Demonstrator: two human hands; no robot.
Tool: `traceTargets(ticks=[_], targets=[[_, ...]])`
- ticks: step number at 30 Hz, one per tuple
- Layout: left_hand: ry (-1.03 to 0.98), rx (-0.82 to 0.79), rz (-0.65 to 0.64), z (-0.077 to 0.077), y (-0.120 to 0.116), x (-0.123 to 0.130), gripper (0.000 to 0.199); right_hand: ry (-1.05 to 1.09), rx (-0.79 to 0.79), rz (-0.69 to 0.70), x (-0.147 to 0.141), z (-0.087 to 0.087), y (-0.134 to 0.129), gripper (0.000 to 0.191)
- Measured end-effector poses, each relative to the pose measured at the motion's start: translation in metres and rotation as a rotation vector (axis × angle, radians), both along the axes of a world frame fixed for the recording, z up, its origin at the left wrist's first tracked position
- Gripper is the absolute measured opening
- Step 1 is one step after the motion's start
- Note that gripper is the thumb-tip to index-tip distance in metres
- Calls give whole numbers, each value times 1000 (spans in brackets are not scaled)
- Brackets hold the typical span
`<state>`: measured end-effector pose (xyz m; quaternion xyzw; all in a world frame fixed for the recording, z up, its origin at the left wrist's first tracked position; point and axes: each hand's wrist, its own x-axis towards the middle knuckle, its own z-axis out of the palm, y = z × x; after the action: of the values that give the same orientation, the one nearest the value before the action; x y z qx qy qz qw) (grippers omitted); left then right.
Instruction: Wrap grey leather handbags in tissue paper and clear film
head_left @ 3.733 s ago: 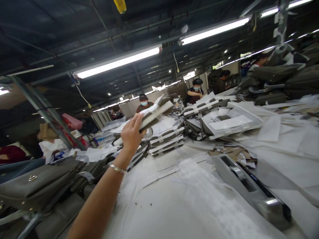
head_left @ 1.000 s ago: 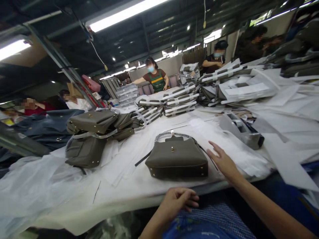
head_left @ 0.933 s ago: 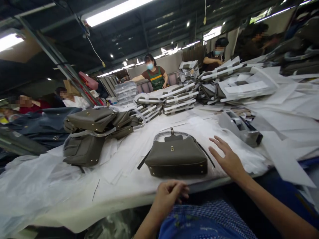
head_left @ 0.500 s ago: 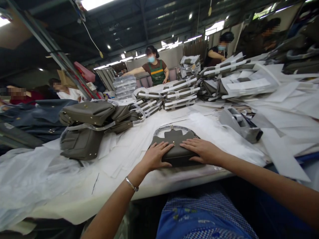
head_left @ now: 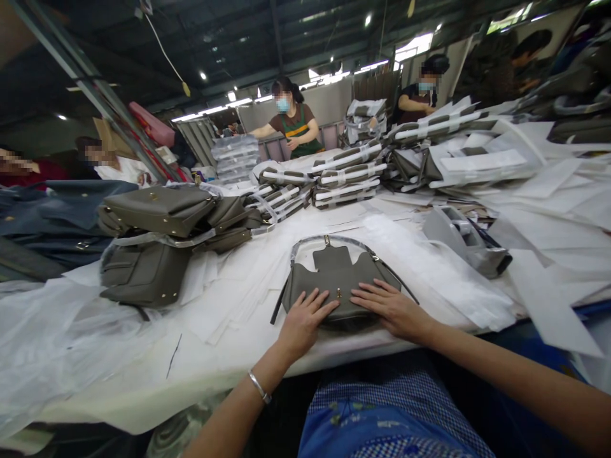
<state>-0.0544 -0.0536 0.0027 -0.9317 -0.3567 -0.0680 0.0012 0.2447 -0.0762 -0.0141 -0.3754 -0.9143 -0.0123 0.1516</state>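
Observation:
A dark olive handbag (head_left: 317, 277) lies on the white-covered table in front of me, its flap turned back toward the wrapped handle (head_left: 351, 240). Small gold hardware (head_left: 339, 293) shows at the middle of its front. My left hand (head_left: 303, 321) rests flat with fingers spread on the bag's near left side. On the near right side lies my right hand (head_left: 394, 310), also flat with its fingers extended. Thin dark straps stick out at both sides of the bag. The bag's near bottom edge is partly covered by my hands.
Olive bags (head_left: 147, 267) are piled at the left, with dark blue bags (head_left: 71, 216) beyond. Stacks of wrapped bag pieces (head_left: 348, 184) stand behind. A grey tape dispenser (head_left: 458, 238) and white paper sheets (head_left: 548, 305) lie rightward. A co-worker (head_left: 296, 124) stands across the table.
My hands have slid toward me and slightly apart along the bag. The bag now looks flatter and more spread out, with its side straps showing. Across the table, the co-worker's arm has shifted.

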Motion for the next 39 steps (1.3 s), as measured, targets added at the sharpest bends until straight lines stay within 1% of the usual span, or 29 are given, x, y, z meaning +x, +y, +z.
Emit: traceTargets(ticks=[1, 3, 5, 7, 9, 11, 13, 15, 16, 18, 19, 22, 24, 25, 27, 29, 30, 32, 33, 35, 36, 39], targets=[[-18, -10, 5, 1, -2, 1, 62, 7, 1, -11, -1, 0, -2, 60], [-39, -27, 1, 10, -2, 5, 57, 4, -11, -43, -6, 11, -2, 57], [-43, -12, -9, 23, 3, 12, 64, -24, -24, -77, -13, 29, 3, 63], [-33, 45, -18, 32, 10, 18, 74, -62, -17, -101, -21, 46, 12, 67], [-21, 105, -17, 31, 17, 22, 71, -99, 10, -95, -26, 53, 20, 67], [-11, 140, -15, 21, 21, 23, 55, -120, 59, -80, -28, 48, 26, 61], [1, 162, -15, 7, 23, 23, 44, -131, 144, -77, -27, 33, 28, 52], [12, 183, -13, -3, 21, 22, 45, -136, 245, -72, -25, 18, 27, 49], [17, 193, -14, -5, 19, 22, 46, -139, 284, -64, -23, 13, 25, 49], [31, 213, -28, -1, 14, 21, 48, -150, 304, -30, -18, 11, 21, 51], [41, 219, -42, 3, 10, 20, 49, -156, 287, -6, -15, 14, 18, 52], [70, 198, -88, 17, -2, 18, 54, -166, 182, 73, -4, 32, 13, 53], [83, 162, -100, 19, -8, 17, 57, -159, 106, 126, 3, 38, 12, 55], [87, 151, -97, 17, -10, 17, 59, -152, 74, 140, 6, 38, 11, 58], [78, 129, -88, 8, -12, 17, 63, -125, 30, 131, 9, 29, 9, 65], [41, 81, -84, -1, -13, 17, 68, -88, 0, 74, 10, 14, 6, 71], [16, 45, -83, -4, -15, 18, 69, -72, -16, 44, 9, 7, 3, 72], [-39, -20, -75, -7, -18, 20, 68, -49, -50, 9, 7, -4, -3, 71], [-63, -38, -63, -7, -20, 22, 66, -42, -59, 3, 5, -7, -5, 73], [-100, -41, -33, -7, -24, 26, 64, -25, -56, 1, 4, -10, -9, 79], [-111, -32, -19, -7, -26, 28, 63, -17, -46, 0, 4, -10, -10, 79], [-131, 23, 31, -13, -27, 32, 59, 4, -24, 10, 5, -5, -5, 71]])
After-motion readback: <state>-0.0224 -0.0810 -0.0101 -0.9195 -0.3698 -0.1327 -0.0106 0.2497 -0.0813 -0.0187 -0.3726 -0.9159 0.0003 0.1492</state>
